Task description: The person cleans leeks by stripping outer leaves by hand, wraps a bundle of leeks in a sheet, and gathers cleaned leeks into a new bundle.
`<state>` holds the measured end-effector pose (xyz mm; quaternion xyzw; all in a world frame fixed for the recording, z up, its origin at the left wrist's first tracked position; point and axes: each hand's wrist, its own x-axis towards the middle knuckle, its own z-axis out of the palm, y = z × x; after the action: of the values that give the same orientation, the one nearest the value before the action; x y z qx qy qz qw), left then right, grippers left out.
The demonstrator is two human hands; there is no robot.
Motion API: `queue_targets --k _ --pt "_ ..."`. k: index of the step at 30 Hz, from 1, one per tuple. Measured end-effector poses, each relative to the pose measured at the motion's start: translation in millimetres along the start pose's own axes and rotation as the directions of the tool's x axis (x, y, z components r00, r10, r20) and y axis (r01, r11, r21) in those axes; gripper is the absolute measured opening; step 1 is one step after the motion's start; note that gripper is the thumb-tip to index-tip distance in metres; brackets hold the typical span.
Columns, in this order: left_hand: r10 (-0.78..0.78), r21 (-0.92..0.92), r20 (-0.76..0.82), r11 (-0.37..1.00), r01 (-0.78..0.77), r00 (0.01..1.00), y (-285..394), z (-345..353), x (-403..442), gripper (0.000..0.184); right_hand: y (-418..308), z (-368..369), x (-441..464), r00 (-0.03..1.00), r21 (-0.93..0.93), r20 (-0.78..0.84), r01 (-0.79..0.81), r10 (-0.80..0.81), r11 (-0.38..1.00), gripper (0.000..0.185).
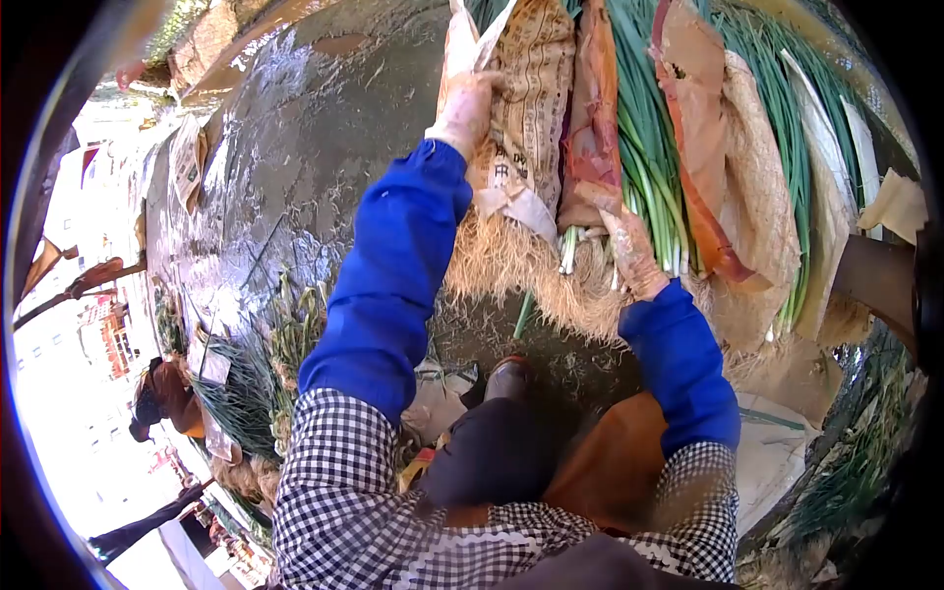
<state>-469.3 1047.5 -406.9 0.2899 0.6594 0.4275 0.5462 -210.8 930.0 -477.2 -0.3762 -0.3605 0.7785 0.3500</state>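
A row of bundled green onions (644, 128) lies across the wet surface in front of me, roots toward me. At its left, a bundle is wrapped in a printed sack (536, 88), with a thick fringe of pale roots (501, 258) below. My left hand (466, 110) grips the left edge of this sack wrap, fingertips partly hidden. My right hand (632, 246) is closed at the lower end of a narrow red-brown wrapper (592, 128), just above the roots. White stem ends (567, 251) poke out beside it.
More onions wrapped in orange-brown sheeting (698, 128) and woven sacking (752, 197) lie at right. Loose onions (241, 393) are heaped at left, near another person (172, 398). My boot (507, 377) stands close below the roots. Scraps litter the wet grey surface (295, 128).
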Motion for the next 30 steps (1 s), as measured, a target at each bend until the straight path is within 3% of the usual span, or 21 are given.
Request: queue_targets --k 2,3,4,5,7,9,10,11,13,15,17,19,20,21,23,24,25,27,28,29,30 --pt "-0.009 -0.009 -0.062 1.000 0.008 0.998 -5 -9 7 0.013 -7 17 -24 0.992 -0.158 -0.071 -0.116 0.106 0.981 0.039" --pt "0.348 0.438 0.060 0.833 -0.338 0.936 -14 -20 9 0.013 -21 40 -52 0.974 -0.190 -0.113 -0.217 0.198 0.958 0.042" --pt "0.562 0.712 0.326 0.383 -0.588 0.760 -26 -28 13 0.014 -8 51 -73 0.952 -0.360 0.042 -0.270 0.304 0.893 0.044" --pt "0.293 0.181 0.101 0.934 -0.307 0.951 -39 -34 27 0.015 13 60 -92 0.891 -0.526 0.170 -0.278 0.420 0.804 0.047" --pt "0.016 -0.060 -0.083 0.998 -0.021 0.996 -22 -18 7 0.015 63 86 -127 0.737 -0.324 0.091 -0.614 0.669 0.720 0.048" --pt "0.006 -0.094 -0.091 0.995 -0.015 0.996 -20 -10 2 0.015 103 87 -120 0.803 -0.299 -0.153 -0.593 0.576 0.748 0.048" --pt "0.017 -0.090 -0.052 0.996 -0.022 0.999 -21 -10 4 0.015 125 86 -108 0.735 0.039 -0.146 -0.664 0.662 0.746 0.048" --pt "0.024 -0.082 -0.013 0.996 -0.025 1.000 -25 -9 2 0.015 115 95 -94 0.715 -0.051 -0.211 -0.689 0.667 0.723 0.047" --pt "-0.002 -0.015 -0.074 1.000 0.001 0.997 -21 -4 -9 0.015 177 85 -75 0.838 0.189 0.111 -0.545 0.534 0.817 0.038" --pt "0.040 0.225 -0.060 0.974 -0.025 0.997 -9 -7 -18 0.027 151 81 -90 0.757 -0.114 0.331 -0.560 0.563 0.820 0.034" --pt "0.189 0.481 -0.036 0.864 -0.149 0.981 -13 -18 -12 0.031 85 58 -132 0.514 -0.762 0.401 -0.272 0.759 0.587 0.034" --pt "0.413 0.771 -0.019 0.586 -0.250 0.911 -26 -26 0 0.036 66 -11 -209 0.721 -0.937 0.349 0.264 0.599 0.228 0.029" --pt "0.460 0.811 -0.034 0.531 -0.244 0.887 -32 -26 0 0.038 41 -42 -255 0.858 -0.988 0.135 0.155 0.496 0.001 0.027" --pt "0.189 0.518 -0.151 0.851 -0.085 0.970 -29 -15 -25 0.039 0 -64 -297 0.874 -0.989 -0.003 0.070 0.485 -0.131 0.025" --pt "0.440 0.723 -0.028 0.629 -0.286 0.898 -75 -27 3 0.034 -26 -108 -411 0.877 -0.913 -0.355 -0.250 0.325 -0.322 0.020" --pt "0.439 0.720 0.060 0.603 -0.344 0.896 -78 0 -15 0.039 -37 -92 -536 0.847 -0.842 -0.523 -0.498 0.094 -0.207 0.019" --pt "0.431 0.740 0.113 0.565 -0.366 0.895 -86 4 -30 0.044 -22 -80 -598 0.751 -0.722 -0.659 -0.614 0.047 -0.319 0.018" --pt "0.443 0.797 0.201 0.445 -0.409 0.874 -99 18 -59 0.054 34 -12 -720 0.540 -0.506 -0.842 -0.784 0.008 -0.360 0.022" --pt "0.509 0.838 0.228 0.332 -0.434 0.830 -95 33 -74 0.059 67 35 -770 0.512 -0.491 -0.859 -0.815 0.014 -0.308 0.022" --pt "0.904 0.841 0.235 -0.004 -0.540 0.358 -63 75 -167 0.058 122 87 -823 0.429 -0.411 -0.900 -0.894 -0.077 -0.178 0.024" --pt "0.820 0.832 0.367 -0.077 -0.550 0.440 -41 106 -229 0.062 176 147 -862 0.326 -0.323 -0.934 -0.945 -0.149 -0.042 0.026"
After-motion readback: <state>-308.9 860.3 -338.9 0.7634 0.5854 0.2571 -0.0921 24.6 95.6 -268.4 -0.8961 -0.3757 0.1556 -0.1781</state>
